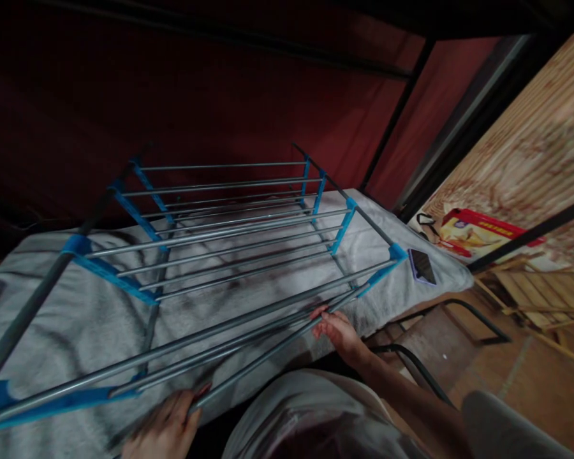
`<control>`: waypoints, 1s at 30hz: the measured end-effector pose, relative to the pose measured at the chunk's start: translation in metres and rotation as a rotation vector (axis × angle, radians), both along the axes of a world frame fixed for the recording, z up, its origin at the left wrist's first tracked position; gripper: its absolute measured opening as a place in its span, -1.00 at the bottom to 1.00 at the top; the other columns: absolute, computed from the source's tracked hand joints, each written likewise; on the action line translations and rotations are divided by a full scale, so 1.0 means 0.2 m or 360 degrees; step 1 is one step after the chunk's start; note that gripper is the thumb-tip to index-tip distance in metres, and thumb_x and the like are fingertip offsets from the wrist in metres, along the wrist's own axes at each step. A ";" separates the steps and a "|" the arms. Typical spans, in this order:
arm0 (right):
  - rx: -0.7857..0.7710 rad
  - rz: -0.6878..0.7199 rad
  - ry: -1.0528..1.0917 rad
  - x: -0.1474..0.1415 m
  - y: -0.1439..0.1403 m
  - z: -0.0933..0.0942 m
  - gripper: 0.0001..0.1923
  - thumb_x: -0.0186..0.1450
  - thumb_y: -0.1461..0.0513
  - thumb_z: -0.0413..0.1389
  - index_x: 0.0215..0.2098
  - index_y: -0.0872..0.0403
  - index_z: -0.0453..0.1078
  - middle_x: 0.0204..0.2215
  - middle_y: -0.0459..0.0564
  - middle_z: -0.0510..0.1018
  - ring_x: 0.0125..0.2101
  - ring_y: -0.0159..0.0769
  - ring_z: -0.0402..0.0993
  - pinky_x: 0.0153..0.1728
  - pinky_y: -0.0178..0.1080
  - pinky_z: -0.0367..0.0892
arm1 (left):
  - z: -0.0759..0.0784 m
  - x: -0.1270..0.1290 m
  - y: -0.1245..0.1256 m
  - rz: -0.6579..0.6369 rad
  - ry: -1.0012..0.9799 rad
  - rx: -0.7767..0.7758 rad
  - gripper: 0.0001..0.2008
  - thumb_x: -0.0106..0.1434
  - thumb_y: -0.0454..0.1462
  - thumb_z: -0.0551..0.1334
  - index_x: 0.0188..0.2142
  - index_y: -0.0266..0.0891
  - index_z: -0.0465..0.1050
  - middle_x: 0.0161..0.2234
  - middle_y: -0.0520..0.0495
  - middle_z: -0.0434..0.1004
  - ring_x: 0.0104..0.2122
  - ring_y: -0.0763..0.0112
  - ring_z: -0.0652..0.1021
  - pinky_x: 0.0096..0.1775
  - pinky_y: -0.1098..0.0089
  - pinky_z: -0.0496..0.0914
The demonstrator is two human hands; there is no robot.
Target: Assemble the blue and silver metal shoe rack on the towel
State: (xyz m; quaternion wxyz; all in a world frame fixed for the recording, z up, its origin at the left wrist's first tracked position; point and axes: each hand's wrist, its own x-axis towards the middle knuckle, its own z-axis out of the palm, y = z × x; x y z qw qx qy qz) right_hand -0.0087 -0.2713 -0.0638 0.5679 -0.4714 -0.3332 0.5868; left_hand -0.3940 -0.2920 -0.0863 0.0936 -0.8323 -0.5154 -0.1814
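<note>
A shoe rack (239, 319) of grey metal tubes and blue plastic brackets lies across the grey blanket. My left hand (165, 427), at the bottom edge, is closed around the near end of a loose-ended metal tube (258, 363). Farther along the same tube my right hand (335, 328) has its fingers curled at it, close to the rack's right front. The tube's far end meets the blue bracket (380, 274) on the right; whether it is seated there I cannot tell. At the left front, another blue bracket (62, 398) lies opposite, apart from the tube's near end.
Beneath the rack is a bed-like surface with a grey blanket (277, 255). A phone (421, 266) lies at its right edge. Beyond are a red and yellow box (483, 233), a wooden slatted piece (545, 293) and a black-framed chair (440, 338). Dark metal posts stand around.
</note>
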 end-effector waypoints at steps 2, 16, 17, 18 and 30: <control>0.0001 -0.0086 0.0003 0.04 0.02 0.00 -0.68 0.21 -0.08 0.21 -0.34 -0.03 0.53 -0.51 -0.05 0.50 -0.48 -0.23 0.41 -0.39 -0.16 0.35 | 0.04 0.07 0.04 -0.0080 -0.0021 0.0060 -0.64 0.41 -0.15 0.01 -0.30 -0.14 0.56 -0.34 -0.05 0.67 -0.46 0.33 0.62 -0.45 0.39 0.38; 0.0076 -0.0211 -0.0067 0.16 0.10 0.01 -0.72 0.21 -0.06 0.19 -0.39 -0.05 0.53 -0.56 -0.05 0.47 -0.51 -0.22 0.37 -0.43 -0.15 0.33 | 0.15 0.23 0.16 -0.0289 0.0030 0.0068 -0.64 0.43 -0.24 -0.01 -0.30 -0.06 0.57 -0.37 -0.03 0.63 -0.43 0.33 0.60 -0.40 0.37 0.36; 0.0068 -0.0210 -0.0082 0.16 0.10 0.02 -0.72 0.21 -0.06 0.19 -0.40 -0.06 0.52 -0.56 -0.05 0.47 -0.51 -0.22 0.37 -0.43 -0.15 0.33 | 0.16 0.23 0.16 -0.0298 0.0040 0.0059 -0.64 0.43 -0.24 -0.01 -0.29 -0.06 0.58 -0.36 -0.03 0.63 -0.43 0.32 0.60 -0.40 0.37 0.37; 0.0062 -0.0210 -0.0097 0.16 0.10 0.02 -0.72 0.20 -0.07 0.19 -0.40 -0.06 0.52 -0.56 -0.05 0.47 -0.50 -0.22 0.37 -0.42 -0.15 0.33 | 0.17 0.23 0.17 -0.0302 0.0043 0.0046 -0.65 0.43 -0.23 0.00 -0.28 -0.07 0.58 -0.35 -0.04 0.63 -0.42 0.32 0.60 -0.40 0.37 0.38; 0.0030 -0.0103 -0.0296 0.18 0.08 0.06 -0.32 0.20 -0.38 -0.04 -0.57 -0.01 0.41 -0.65 -0.04 0.42 -0.55 -0.26 0.33 -0.44 -0.16 0.30 | 0.16 0.29 0.23 -0.0374 0.0073 0.0116 -0.67 0.43 -0.20 0.00 -0.13 -0.10 0.56 -0.23 -0.11 0.64 -0.26 0.24 0.60 -0.24 0.30 0.42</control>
